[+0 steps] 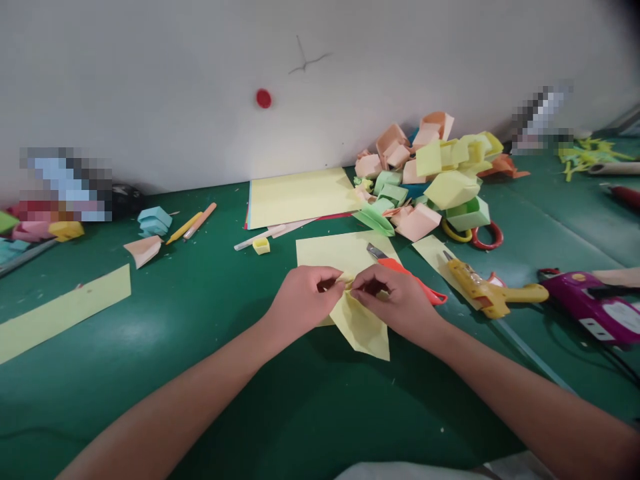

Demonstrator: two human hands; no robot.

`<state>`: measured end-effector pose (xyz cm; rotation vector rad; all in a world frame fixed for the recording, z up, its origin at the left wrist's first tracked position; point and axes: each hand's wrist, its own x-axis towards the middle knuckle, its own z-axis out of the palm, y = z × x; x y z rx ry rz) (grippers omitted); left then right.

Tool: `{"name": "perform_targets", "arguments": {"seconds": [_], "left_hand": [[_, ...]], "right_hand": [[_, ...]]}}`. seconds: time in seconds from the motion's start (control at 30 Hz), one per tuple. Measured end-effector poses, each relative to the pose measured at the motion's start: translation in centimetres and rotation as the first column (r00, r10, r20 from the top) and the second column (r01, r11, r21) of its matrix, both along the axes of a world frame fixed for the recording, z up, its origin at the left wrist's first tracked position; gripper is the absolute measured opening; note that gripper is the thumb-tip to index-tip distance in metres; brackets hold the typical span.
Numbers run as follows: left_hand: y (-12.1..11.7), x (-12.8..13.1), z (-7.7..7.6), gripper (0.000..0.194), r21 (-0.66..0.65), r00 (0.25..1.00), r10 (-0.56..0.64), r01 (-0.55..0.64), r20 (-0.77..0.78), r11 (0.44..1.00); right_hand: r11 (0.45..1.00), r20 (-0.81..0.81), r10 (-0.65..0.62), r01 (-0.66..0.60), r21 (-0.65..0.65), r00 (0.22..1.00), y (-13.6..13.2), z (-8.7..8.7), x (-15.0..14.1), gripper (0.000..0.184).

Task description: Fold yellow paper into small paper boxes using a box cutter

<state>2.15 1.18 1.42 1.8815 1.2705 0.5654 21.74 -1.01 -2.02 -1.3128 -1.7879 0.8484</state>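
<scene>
Both of my hands pinch one piece of folded yellow paper (364,327) at its upper end, fingertips close together. My left hand (307,293) grips it from the left, and my right hand (400,300) from the right. The paper's creased lower part hangs toward me; its pinched end is mostly hidden by my fingers. Beneath lies a flat pale yellow sheet (330,250). An orange utility knife (417,281) with its blade out rests on that sheet, partly behind my right hand.
Folded paper pieces (425,177) are heaped at the back right, beside red-handled scissors (487,237). A yellow glue gun (493,287) and a purple device (593,307) lie right. Stacked paper sheets (300,197) sit against the wall. A yellow paper strip (65,313) lies left, near markers (193,223).
</scene>
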Motion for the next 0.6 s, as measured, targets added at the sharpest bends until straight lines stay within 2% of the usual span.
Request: {"name": "perform_targets", "arguments": {"seconds": [0.23, 0.5, 0.6], "left_hand": [[-0.2, 0.0, -0.3, 0.029, -0.005, 0.999, -0.022, 0.022, -0.028, 1.0], [-1.3, 0.3, 0.2, 0.021, 0.037, 0.996, -0.077, 0.079, -0.051, 0.996], [-1.3, 0.3, -0.1, 0.025, 0.078, 0.99, -0.064, 0.074, -0.125, 0.994]], "right_hand": [[0.999, 0.004, 0.019, -0.019, -0.049, 1.0, -0.1, -0.1, 0.1, 0.007], [0.999, -0.022, -0.008, 0.007, -0.045, 1.0, -0.1, -0.4, 0.2, 0.011], [0.999, -0.038, -0.017, 0.015, -0.05, 0.999, -0.1, -0.5, 0.2, 0.015]]}}
